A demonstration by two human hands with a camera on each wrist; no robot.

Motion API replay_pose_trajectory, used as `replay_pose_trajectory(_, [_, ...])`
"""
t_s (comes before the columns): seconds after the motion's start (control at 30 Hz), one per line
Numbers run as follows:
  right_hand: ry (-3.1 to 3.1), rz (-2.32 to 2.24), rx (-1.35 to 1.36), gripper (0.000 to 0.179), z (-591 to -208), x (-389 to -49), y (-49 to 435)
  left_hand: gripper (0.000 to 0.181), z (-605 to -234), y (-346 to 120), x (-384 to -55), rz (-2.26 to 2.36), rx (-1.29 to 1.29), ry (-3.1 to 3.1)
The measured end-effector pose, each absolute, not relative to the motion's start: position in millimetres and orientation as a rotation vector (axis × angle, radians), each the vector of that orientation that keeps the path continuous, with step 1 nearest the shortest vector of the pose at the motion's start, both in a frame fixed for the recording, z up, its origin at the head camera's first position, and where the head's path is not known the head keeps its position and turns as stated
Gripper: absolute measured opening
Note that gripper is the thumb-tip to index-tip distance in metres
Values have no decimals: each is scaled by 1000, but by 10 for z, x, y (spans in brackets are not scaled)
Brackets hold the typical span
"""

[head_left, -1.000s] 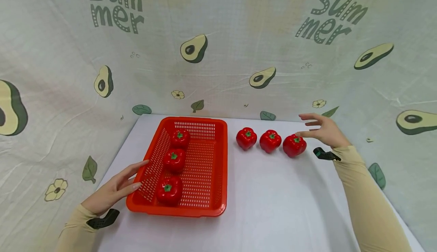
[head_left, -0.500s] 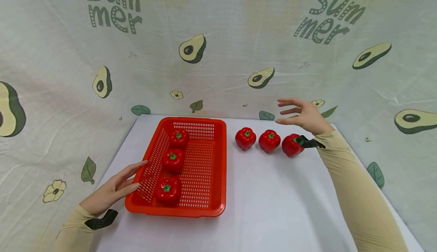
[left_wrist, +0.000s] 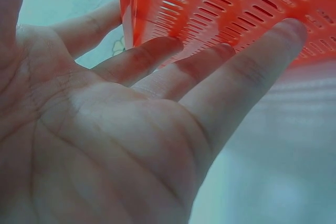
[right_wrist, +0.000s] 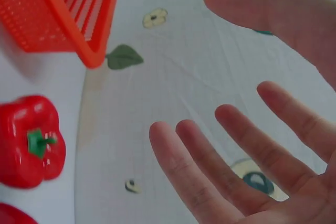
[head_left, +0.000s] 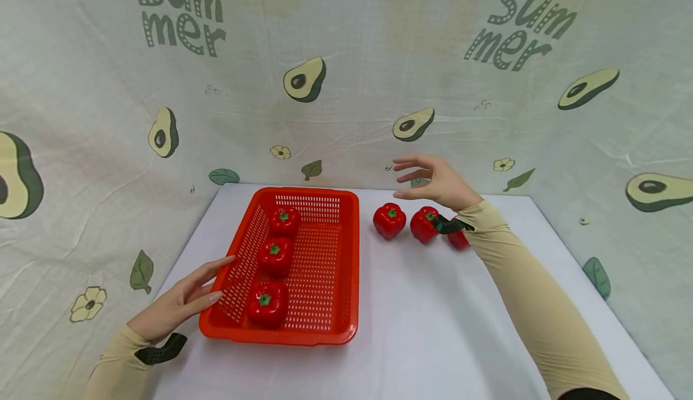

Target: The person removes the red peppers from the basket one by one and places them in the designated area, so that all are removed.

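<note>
My left hand point(head_left: 175, 305) rests at the left side of a red perforated plastic basket point(head_left: 353, 255). In the left wrist view, its nearly straight fingers touch the basket's slotted wall point(left_wrist: 210, 11). Inside the basket, three red bell peppers point(head_left: 276, 256) lie in a column along the left. My right hand point(head_left: 435, 181) hovers with spread fingers above and behind a row of red bell peppers right of the basket, holding nothing. The leftmost one point(head_left: 389, 221) shows fully, the middle pepper point(head_left: 423, 225) partly. The right wrist and sleeve hide most of the third pepper point(head_left: 458, 240).
A white table point(head_left: 400, 328) carries everything. Behind it and at both sides hangs a pale cloth point(head_left: 357, 75) printed with avocados and leaves. The basket's raised rim point(right_wrist: 94, 59) stands left of the pepper row.
My right hand has lifted off the rightmost pepper and moved left over the row, toward the basket. The left hand, basket and peppers have stayed in place.
</note>
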State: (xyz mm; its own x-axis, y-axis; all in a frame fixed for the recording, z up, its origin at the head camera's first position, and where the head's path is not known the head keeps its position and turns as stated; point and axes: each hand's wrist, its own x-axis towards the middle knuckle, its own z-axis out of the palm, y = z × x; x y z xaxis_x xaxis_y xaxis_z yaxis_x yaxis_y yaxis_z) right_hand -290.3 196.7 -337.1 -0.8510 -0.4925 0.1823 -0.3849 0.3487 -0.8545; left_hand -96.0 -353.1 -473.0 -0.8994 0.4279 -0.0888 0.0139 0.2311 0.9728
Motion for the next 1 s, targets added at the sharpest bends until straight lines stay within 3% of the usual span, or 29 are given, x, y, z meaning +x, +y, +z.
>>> replay_pose_trajectory(0.67, [2231,-1601,-1042,66,-3518,-3000,1281,69,-4716,-3508,-934,1710,327,2162])
replay_pose_trajectory(1.0, [2205,-1539,-1032,68,-3644,-3040,982,68,-4719,-3502,-942,1704,342,2167])
